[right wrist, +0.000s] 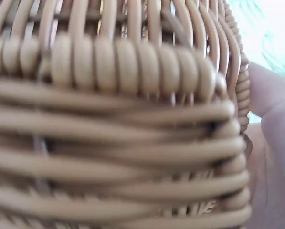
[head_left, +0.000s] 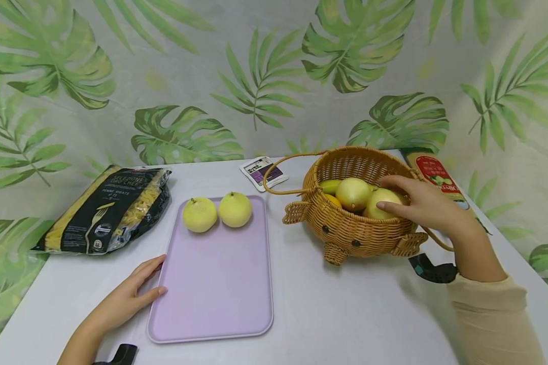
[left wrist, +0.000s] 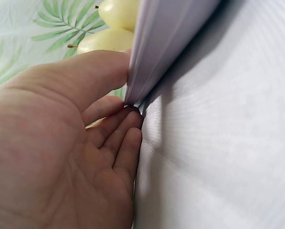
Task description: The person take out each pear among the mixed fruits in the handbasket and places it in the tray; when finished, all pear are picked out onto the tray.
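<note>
My left hand (head_left: 125,299) is at the left edge of a lilac tray (head_left: 214,284). In the left wrist view, its thumb lies on the tray's rim, with the fingertips at the underside. Two round pale yellow melons (head_left: 200,215) with short stems sit at the tray's far end. Over on the right, my right hand (head_left: 422,203) reaches into a wicker basket (head_left: 347,228) with an animal face and grips a pale yellow melon (head_left: 378,204). Beside that one lies another pale round fruit (head_left: 353,193). Wickerwork fills the right wrist view and hides the grip.
A black-and-yellow bag of penne (head_left: 105,210) lies left of the tray. A small white and purple packet (head_left: 263,172) is near the back edge. Behind the basket lies a green and red package (head_left: 434,172). The basket's loop handle (head_left: 278,167) sticks out leftward.
</note>
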Available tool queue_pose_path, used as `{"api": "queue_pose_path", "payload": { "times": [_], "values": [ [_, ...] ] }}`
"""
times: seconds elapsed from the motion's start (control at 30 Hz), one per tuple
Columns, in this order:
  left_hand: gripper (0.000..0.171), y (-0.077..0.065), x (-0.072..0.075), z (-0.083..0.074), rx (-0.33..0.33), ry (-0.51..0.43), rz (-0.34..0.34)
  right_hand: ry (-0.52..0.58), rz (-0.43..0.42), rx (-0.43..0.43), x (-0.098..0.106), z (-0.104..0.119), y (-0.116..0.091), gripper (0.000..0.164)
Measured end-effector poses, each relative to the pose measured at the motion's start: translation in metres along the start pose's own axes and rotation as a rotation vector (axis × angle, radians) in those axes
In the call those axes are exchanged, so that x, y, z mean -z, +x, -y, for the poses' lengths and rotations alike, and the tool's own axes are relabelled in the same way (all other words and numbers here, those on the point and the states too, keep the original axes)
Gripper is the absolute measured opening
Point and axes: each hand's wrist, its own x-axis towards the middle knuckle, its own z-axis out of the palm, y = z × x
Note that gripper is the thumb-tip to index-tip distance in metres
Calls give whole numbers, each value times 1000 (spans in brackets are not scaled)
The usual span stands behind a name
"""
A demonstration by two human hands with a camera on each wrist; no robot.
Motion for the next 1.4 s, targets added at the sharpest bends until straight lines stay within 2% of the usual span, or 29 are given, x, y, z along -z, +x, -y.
{"api": "queue_pose_path", "payload": {
  "times": [0.17, 0.3, 0.5, 0.7, 1.0, 1.1, 1.27, 1.4],
  "values": [
    [66, 0, 1, -1, 7, 0, 1, -68, 85, 9, 4, 1, 4, 51],
    [66, 0, 1, -1, 7, 1, 1, -87, 119, 20, 5, 2, 5, 53],
    [65, -1, 0, 0, -1, 13, -5, -94, 124, -9, 5, 4, 7, 58],
    [65, -1, 0, -1, -2, 4, -2, -80, 97, 4, 3, 3, 5, 58],
    [66, 0, 1, -2, 6, -8, 4, 3, -41, -32, -5, 3, 2, 60],
    [66, 0, 1, -2, 3, -5, 2, 61, -100, -45, -7, 5, 2, 60],
    [66, 0, 1, -2, 4, -4, 5, 156, -246, 2, -11, 7, 2, 57],
    [67, 0, 1, -4, 17, -6, 10, 200, -402, 67, -14, 10, 2, 61]
  ]
}}
